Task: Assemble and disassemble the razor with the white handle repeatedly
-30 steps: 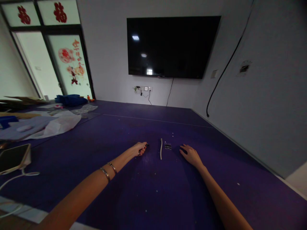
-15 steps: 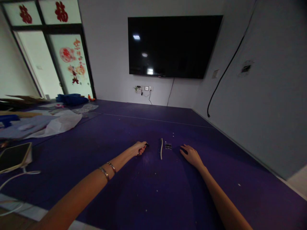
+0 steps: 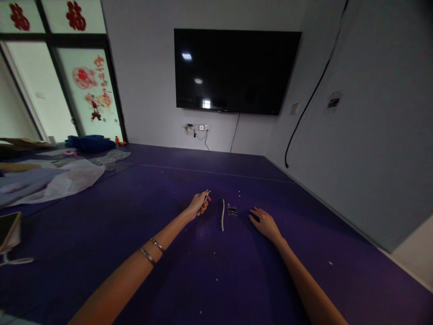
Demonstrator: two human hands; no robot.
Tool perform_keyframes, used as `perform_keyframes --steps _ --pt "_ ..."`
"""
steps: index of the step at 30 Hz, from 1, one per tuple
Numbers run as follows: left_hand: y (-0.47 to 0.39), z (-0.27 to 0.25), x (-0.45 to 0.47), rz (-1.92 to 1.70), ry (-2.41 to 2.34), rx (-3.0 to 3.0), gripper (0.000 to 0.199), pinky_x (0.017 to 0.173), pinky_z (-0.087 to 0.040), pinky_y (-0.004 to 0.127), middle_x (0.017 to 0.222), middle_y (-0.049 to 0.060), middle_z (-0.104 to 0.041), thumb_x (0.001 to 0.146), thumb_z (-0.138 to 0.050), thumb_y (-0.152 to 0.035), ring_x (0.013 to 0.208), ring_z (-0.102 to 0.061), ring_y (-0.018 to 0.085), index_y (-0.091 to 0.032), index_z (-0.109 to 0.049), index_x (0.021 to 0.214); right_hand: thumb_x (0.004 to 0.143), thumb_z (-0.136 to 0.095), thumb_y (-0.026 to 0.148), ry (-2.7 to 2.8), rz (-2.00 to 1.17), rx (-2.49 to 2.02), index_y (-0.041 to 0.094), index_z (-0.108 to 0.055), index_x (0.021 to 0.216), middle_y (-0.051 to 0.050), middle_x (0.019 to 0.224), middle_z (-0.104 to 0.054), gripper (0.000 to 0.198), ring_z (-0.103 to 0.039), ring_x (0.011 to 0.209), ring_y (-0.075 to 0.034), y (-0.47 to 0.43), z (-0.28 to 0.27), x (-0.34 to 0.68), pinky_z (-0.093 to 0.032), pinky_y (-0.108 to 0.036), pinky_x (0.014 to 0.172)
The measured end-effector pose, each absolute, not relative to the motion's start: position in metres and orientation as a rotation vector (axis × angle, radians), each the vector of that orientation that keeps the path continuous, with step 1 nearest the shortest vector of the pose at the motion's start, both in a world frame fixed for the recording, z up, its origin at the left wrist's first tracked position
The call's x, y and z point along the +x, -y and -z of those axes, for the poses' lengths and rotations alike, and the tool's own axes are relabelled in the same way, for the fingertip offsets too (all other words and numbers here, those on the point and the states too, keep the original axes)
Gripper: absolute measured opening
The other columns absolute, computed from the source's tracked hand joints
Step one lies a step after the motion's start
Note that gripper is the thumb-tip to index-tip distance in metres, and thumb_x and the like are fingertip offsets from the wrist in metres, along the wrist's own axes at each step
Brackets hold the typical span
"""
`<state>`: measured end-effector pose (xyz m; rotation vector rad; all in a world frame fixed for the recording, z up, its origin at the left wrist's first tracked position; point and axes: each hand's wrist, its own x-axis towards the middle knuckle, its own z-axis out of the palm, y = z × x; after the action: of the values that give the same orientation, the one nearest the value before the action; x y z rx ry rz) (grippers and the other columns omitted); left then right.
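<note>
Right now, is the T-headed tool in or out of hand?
In: the left hand grips the T-headed tool, leaving one end showing.

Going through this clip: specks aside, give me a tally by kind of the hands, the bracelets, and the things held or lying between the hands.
Hands: 2, left hand and right hand
Bracelets: 2
Slim T-headed tool, held: 1
Pale stick-like thing: 1
Small dark flat item: 1
Total: 7

a wide purple surface [image 3: 152,271] w/ a pale curved stick [image 3: 222,216] just beside a sm. dark flat item [image 3: 232,211], white specks [image 3: 217,280] scattered abt.; at far l., plastic sheeting [image 3: 76,180] nr. a blue bundle [image 3: 89,143].
</note>
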<state>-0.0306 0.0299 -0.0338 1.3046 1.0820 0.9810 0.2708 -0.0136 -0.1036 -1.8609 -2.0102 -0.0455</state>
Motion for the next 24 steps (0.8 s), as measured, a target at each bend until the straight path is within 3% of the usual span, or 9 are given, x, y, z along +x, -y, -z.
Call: perform_keyframes --steps 11,15,19,24 --pt "-0.040 0.040 -0.003 -0.998 -0.950 1.355 0.021 0.033 -0.029 0.015 0.048 -0.006 -0.046 0.083 -0.038 -0.028 0.032 -0.040 0.005 -0.014 -0.053 0.081 0.086 -0.042 0.042 1.989 0.033 -1.870 0.022 -0.059 0.120 -0.009 0.132 -0.050 0.043 -0.040 0.125 -0.025 0.019 0.097 0.266 -0.032 -0.041 0.101" --pt "-0.038 0.037 -0.004 -0.928 -0.906 1.389 0.019 0.038 -0.041 0.018 0.062 0.000 -0.058 0.085 -0.042 -0.028 0.042 -0.053 0.009 -0.014 -0.053 0.087 0.086 -0.042 0.041 1.985 0.031 -1.870 0.022 -0.059 0.119 -0.010 0.132 -0.050 0.042 -0.041 0.125 -0.025 0.020 0.095 0.265 -0.031 -0.041 0.101" --pt "-0.031 0.024 -0.006 -0.922 -0.880 1.487 0.016 0.042 -0.045 0.020 0.078 0.006 -0.064 0.083 -0.051 -0.029 0.053 -0.061 0.012 -0.013 -0.053 0.086 0.087 -0.041 0.041 1.984 0.023 -1.873 0.022 -0.058 0.120 -0.009 0.133 -0.050 0.043 -0.040 0.126 -0.025 0.022 0.094 0.264 -0.030 -0.041 0.102" --pt "-0.020 0.008 -0.005 -0.978 -0.903 1.498 0.016 0.046 -0.047 0.022 0.072 0.005 -0.065 0.079 -0.059 -0.027 0.057 -0.063 0.013 -0.014 -0.050 0.082 0.086 -0.042 0.041 1.984 0.005 -1.886 0.022 -0.057 0.121 -0.008 0.134 -0.049 0.043 -0.039 0.127 -0.025 0.022 0.096 0.266 -0.030 -0.041 0.102"
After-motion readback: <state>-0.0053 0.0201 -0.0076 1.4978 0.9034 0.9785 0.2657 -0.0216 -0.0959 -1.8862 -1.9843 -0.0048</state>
